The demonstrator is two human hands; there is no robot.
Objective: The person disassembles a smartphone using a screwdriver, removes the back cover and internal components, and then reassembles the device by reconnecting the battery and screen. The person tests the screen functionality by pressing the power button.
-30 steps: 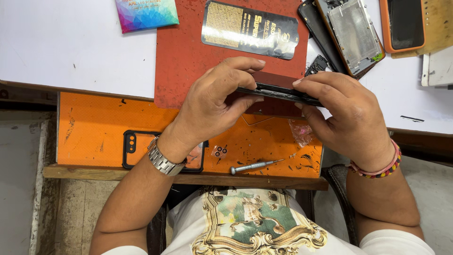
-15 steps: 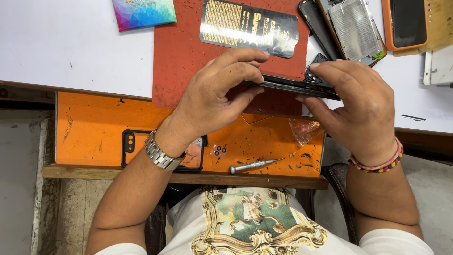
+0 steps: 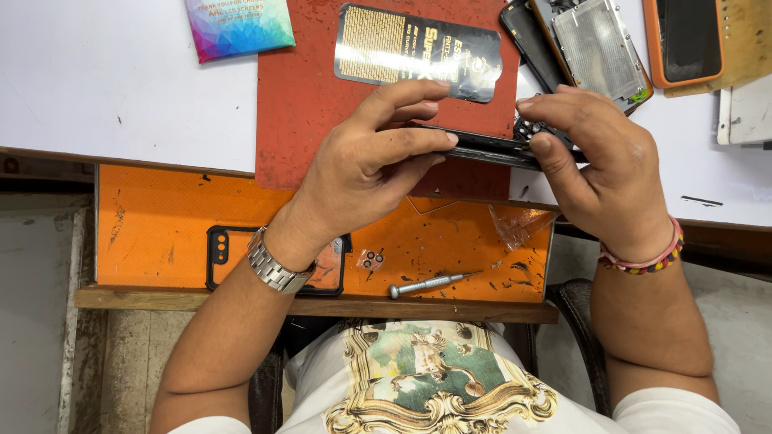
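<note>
A thin black phone is held edge-on between both hands above a red work mat. My left hand grips its left end with fingers curled over the top and the thumb below. My right hand pinches the right end, where the camera cluster shows. A metal watch sits on my left wrist, bead bracelets on the right.
An orange pull-out board holds a black phone case, a small silver screwdriver, tiny parts and a clear film scrap. On the white table lie a black packet, a colourful card, opened phones and an orange-cased phone.
Both hands have carried the phone a little up and to the right. My left fingers have slid along its top edge.
</note>
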